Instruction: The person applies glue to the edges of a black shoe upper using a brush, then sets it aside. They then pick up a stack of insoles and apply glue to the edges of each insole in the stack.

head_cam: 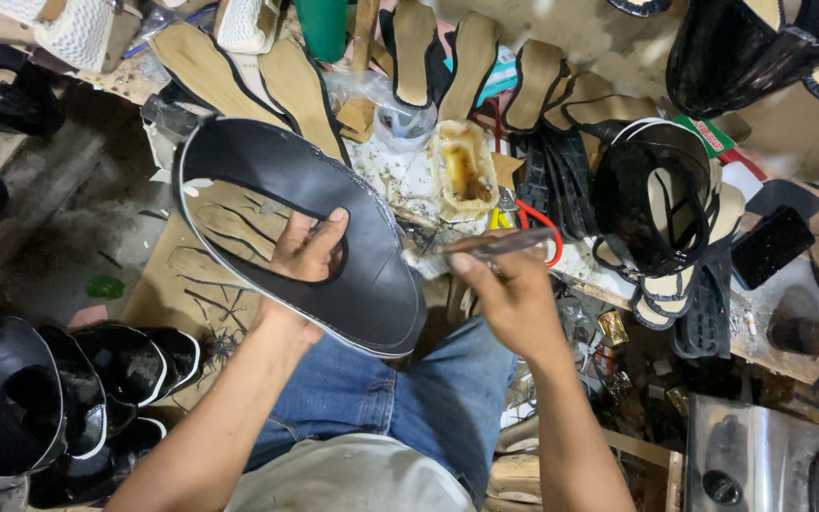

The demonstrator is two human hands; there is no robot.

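Currently | your left hand (307,251) is closed on the black shoe upper (334,228), held above your lap | right hand (514,294) pinches a glue brush (481,246) at its edge | risk: glue likely smears beyond the margin if the upper tilts.

Before you, a cluttered wooden workbench (789,356) spans twelve to three o'clock. On it lie tan insoles (471,57) at twelve, a glue-crusted pot (462,171) just below, red-handled pliers (537,223) beside it, stacked black soles (703,318) and a dark phone-like slab (772,245) at three. On the floor (68,228) at eight, black shoe uppers (78,398) stand.
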